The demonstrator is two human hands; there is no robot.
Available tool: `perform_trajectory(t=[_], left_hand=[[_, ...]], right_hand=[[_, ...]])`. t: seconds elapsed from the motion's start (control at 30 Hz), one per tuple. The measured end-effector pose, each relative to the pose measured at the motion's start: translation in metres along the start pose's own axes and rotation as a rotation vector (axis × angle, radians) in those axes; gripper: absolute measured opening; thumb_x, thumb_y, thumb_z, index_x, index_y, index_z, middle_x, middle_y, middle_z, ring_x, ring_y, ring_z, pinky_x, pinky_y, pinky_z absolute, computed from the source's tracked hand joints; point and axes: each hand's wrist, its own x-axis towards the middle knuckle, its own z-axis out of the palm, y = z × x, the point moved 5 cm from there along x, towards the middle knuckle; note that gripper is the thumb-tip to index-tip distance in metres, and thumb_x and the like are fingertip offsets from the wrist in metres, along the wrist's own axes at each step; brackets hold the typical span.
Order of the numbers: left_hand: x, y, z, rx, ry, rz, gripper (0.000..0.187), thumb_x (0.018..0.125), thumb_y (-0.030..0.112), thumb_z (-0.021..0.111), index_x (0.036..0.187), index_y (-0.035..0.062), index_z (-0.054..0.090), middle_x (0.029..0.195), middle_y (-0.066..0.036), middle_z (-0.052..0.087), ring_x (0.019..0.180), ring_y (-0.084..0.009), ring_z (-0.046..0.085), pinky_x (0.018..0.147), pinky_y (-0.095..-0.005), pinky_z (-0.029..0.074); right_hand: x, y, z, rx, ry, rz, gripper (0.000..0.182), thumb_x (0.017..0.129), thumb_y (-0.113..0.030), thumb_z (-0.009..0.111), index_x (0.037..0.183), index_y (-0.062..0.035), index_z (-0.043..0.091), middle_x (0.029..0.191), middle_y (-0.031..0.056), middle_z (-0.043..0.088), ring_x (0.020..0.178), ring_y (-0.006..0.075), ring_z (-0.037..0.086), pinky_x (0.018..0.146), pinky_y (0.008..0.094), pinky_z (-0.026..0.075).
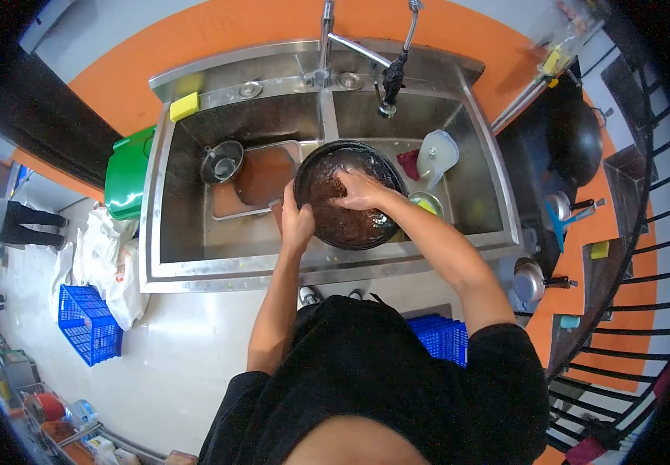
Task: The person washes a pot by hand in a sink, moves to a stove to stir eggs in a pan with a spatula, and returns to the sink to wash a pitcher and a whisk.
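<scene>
A round black basin (335,232) with dark, wet-looking contents sits over the divider of the double sink, leaning into its right side. My left hand (297,222) grips the basin's left rim, thumb on top. Inside it, my right hand (360,191) reaches in from the right with fingers spread; the fingertips are partly hidden in the contents, and nothing held shows. Just right of the basin are a metal bowl (436,204) with something yellow-green, a dark red cloth (408,164) and a whitish translucent plastic container (437,159).
In the left sink lie a metal tray (219,208) of brownish liquid and a small dark pot (223,161). A sprayer tap (387,108) hangs above. Around stand a green bin (127,177), white bags (122,283), blue crates (91,325), pans (531,280); a person (29,222) is far left.
</scene>
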Motion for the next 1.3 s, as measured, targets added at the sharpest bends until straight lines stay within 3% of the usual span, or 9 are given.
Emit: perform_trajectory(t=[0.1,0.33,0.47,0.53,0.63,0.87,1.07,1.23,1.3], left_hand=[[0.001,0.002,0.001,-0.028,-0.01,-0.011,0.057,0.074,-0.006,0.041,0.13,0.0022,0.039,0.12,-0.018,0.054,0.114,-0.027,0.05,0.1,-0.0332,0.034],[0.0,0.004,0.0,-0.056,0.0,-0.007,0.057,0.074,-0.006,0.042,0.131,0.002,0.039,0.12,-0.017,0.054,0.113,-0.025,0.051,0.1,-0.0325,0.035],[0.0,0.005,0.0,-0.026,0.014,-0.018,0.058,0.073,-0.006,0.043,0.13,0.0034,0.04,0.117,-0.016,0.056,0.111,-0.0245,0.052,0.098,-0.0326,0.037],[0.001,0.003,-0.001,-0.007,0.012,-0.018,0.059,0.073,-0.008,0.041,0.13,0.0038,0.04,0.118,-0.013,0.054,0.111,-0.0229,0.051,0.098,-0.032,0.036],[0.002,-0.005,0.0,0.011,0.006,-0.019,0.06,0.072,-0.011,0.04,0.129,0.004,0.041,0.118,-0.01,0.053,0.11,-0.0213,0.05,0.097,-0.0313,0.036],[0.002,-0.009,0.0,-0.08,0.025,-0.021,0.061,0.072,-0.012,0.041,0.13,0.0046,0.042,0.116,-0.01,0.055,0.106,-0.0203,0.052,0.093,-0.0301,0.04],[-0.002,0.002,-0.006,0.081,0.059,-0.055,0.058,0.072,-0.007,0.044,0.129,0.0069,0.044,0.117,-0.016,0.058,0.113,-0.0255,0.053,0.098,-0.0327,0.037],[0.0,-0.004,-0.007,0.095,0.054,-0.032,0.058,0.073,-0.004,0.046,0.13,0.009,0.044,0.117,-0.019,0.058,0.115,-0.0302,0.052,0.098,-0.0359,0.038],[0.006,-0.019,-0.007,0.092,0.035,-0.047,0.059,0.074,-0.003,0.046,0.131,0.0113,0.043,0.117,-0.021,0.058,0.115,-0.0343,0.052,0.097,-0.0377,0.039]], right_hand=[[-0.005,0.002,0.007,-0.217,-0.095,0.127,0.078,0.08,-0.042,0.061,0.141,-0.0111,0.025,0.146,0.0222,0.016,0.133,0.043,0.02,0.099,0.0628,0.027],[-0.025,-0.004,0.009,-0.366,-0.111,0.049,0.089,0.083,-0.052,0.054,0.147,-0.0139,0.007,0.15,0.0234,0.004,0.138,0.0415,0.009,0.104,0.0662,0.015],[-0.04,-0.009,0.004,-0.448,-0.095,0.016,0.071,0.086,-0.049,0.052,0.141,-0.0098,0.029,0.143,0.0248,0.026,0.131,0.0417,0.029,0.102,0.0598,0.028],[-0.036,-0.011,-0.003,-0.35,-0.11,-0.031,0.048,0.088,-0.039,0.05,0.122,-0.006,0.053,0.121,0.0213,0.052,0.113,0.0381,0.05,0.093,0.0494,0.042],[-0.03,-0.001,0.006,-0.58,0.071,-0.107,0.029,0.084,-0.029,0.053,0.097,-0.0062,0.065,0.104,0.0138,0.061,0.096,0.0316,0.06,0.082,0.0469,0.049],[-0.068,-0.002,-0.031,-0.557,0.139,-0.232,0.019,0.081,-0.025,0.059,0.078,-0.009,0.068,0.091,0.0047,0.064,0.099,0.0236,0.055,0.085,0.0432,0.041],[-0.082,-0.001,-0.043,-0.525,0.238,-0.181,0.027,0.081,-0.028,0.061,0.07,-0.006,0.07,0.084,0.0033,0.066,0.107,0.0216,0.051,0.097,0.063,0.026],[-0.079,0.0,-0.036,-0.592,0.246,-0.226,0.025,0.076,-0.023,0.064,0.092,-0.0052,0.068,0.118,0.0028,0.056,0.119,0.0242,0.044,0.095,0.0709,0.02],[-0.09,0.01,-0.056,-0.202,0.626,-0.116,0.049,0.07,-0.014,0.066,0.117,-0.0078,0.053,0.126,0.0112,0.047,0.123,0.0289,0.039,0.102,0.0565,0.024]])
